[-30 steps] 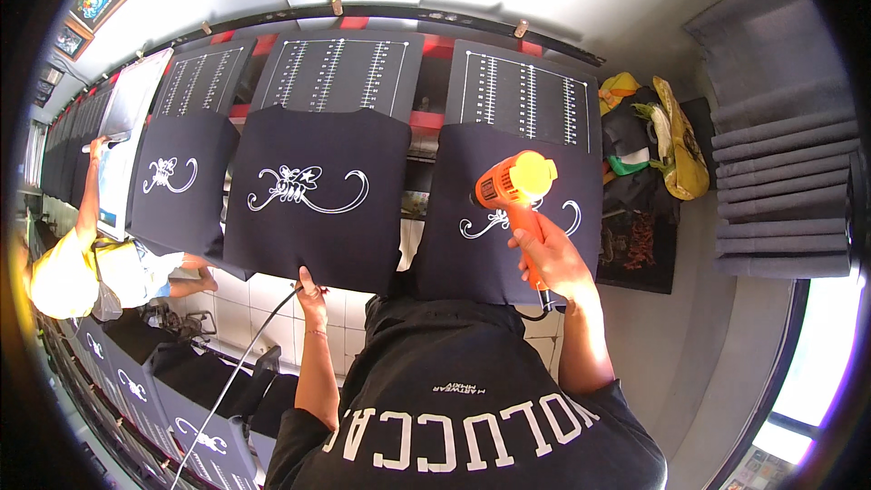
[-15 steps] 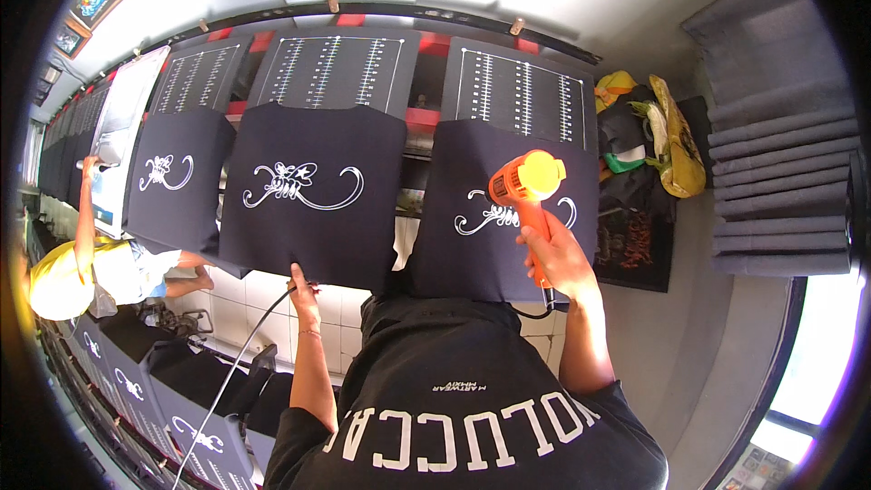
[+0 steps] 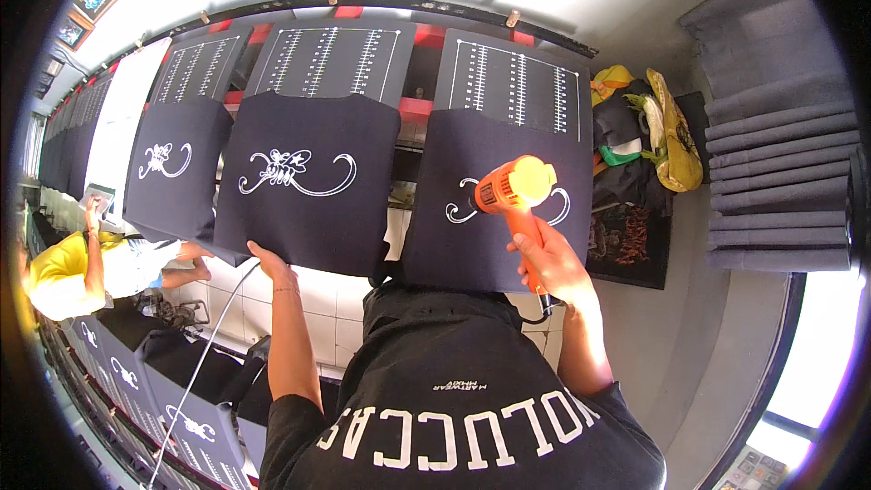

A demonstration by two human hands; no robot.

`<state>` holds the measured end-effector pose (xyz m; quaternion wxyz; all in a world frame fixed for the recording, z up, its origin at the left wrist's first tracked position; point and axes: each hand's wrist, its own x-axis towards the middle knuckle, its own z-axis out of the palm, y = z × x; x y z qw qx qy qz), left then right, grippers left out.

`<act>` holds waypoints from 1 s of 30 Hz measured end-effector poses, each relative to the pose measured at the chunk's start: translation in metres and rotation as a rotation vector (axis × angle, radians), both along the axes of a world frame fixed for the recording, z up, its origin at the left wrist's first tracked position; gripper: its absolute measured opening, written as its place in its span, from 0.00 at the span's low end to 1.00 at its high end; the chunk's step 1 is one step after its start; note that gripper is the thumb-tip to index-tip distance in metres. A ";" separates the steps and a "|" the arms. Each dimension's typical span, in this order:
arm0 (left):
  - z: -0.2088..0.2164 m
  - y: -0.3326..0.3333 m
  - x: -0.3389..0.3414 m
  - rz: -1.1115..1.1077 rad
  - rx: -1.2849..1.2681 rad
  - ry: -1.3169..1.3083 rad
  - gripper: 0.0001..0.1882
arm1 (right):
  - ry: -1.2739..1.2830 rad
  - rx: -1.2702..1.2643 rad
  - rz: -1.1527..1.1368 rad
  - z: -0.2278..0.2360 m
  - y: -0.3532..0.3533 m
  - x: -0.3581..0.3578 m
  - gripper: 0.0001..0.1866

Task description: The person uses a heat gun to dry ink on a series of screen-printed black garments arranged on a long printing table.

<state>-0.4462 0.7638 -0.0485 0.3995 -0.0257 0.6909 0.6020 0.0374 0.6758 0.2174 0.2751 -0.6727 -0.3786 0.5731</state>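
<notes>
My right hand [image 3: 552, 263] is wrapped round the handle of an orange heat gun [image 3: 517, 189]. The gun hangs over the right black shirt [image 3: 454, 249] and covers the middle of its white printed design. At the hem of the middle black shirt [image 3: 308, 145] is my left hand [image 3: 272, 265], its thumb by the cloth and its other fingers mostly hidden. A pale cable [image 3: 201, 354] runs up from the lower left into this hand, which appears closed on it. Both shirts lie on dark boards [image 3: 331, 63] marked with white scales.
A third printed shirt [image 3: 172, 181] lies on the left. Beyond it a person in yellow [image 3: 68, 272] reaches toward a white board [image 3: 122, 127]. Cloths and a yellow bag [image 3: 673, 141] are heaped at right, beside a grey curtain [image 3: 780, 181]. More printed shirts [image 3: 192, 426] lie at lower left.
My left hand has moved left and a little up along the middle shirt's hem, the cable shifting with it. The heat gun has shifted slightly left. The other person's hand has moved down.
</notes>
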 end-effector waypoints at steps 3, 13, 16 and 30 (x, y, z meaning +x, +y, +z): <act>0.005 0.008 0.013 0.050 0.096 -0.001 0.47 | -0.012 -0.010 -0.015 0.003 -0.001 0.001 0.21; 0.018 0.010 0.019 0.101 -0.205 0.155 0.50 | 0.006 -0.038 -0.036 0.009 -0.025 0.024 0.19; 0.010 0.010 0.011 0.100 -0.334 0.199 0.50 | 0.011 -0.007 -0.049 0.005 -0.028 0.024 0.19; 0.023 0.011 0.022 0.107 -0.262 0.162 0.51 | -0.033 -0.020 -0.067 -0.001 -0.030 0.028 0.21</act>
